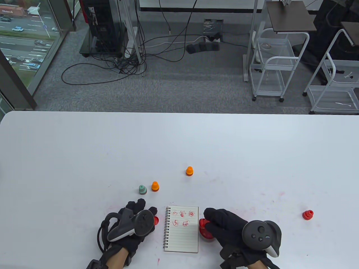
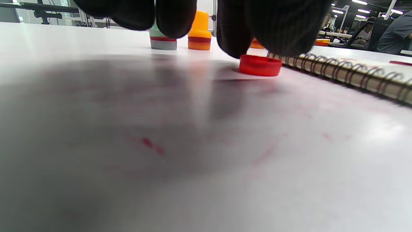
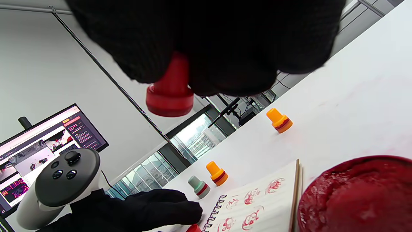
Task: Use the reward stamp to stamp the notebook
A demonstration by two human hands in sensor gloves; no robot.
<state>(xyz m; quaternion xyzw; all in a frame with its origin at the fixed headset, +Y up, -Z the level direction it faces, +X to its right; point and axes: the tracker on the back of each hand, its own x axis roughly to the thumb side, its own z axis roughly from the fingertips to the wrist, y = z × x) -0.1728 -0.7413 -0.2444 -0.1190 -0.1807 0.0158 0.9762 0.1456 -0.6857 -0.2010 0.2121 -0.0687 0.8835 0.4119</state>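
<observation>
Here, the left hand [image 1: 131,224] lies flat on the table [image 1: 179,145], fingers spread, its fingertips [image 2: 231,35] touching a red cap [image 2: 260,65] just left of the notebook [image 1: 182,229]. Beyond it stand a green stamp [image 1: 142,189] and two orange stamps [image 1: 155,186]. The notebook lies open between the hands, spiral on its left, with five red prints on the upper lines. The right hand [image 1: 232,229] is closed around a red stamp [image 3: 170,93], held off the table above a red ink pad [image 3: 357,193] just right of the notebook. Another red stamp [image 1: 308,215] stands well apart at far right.
</observation>
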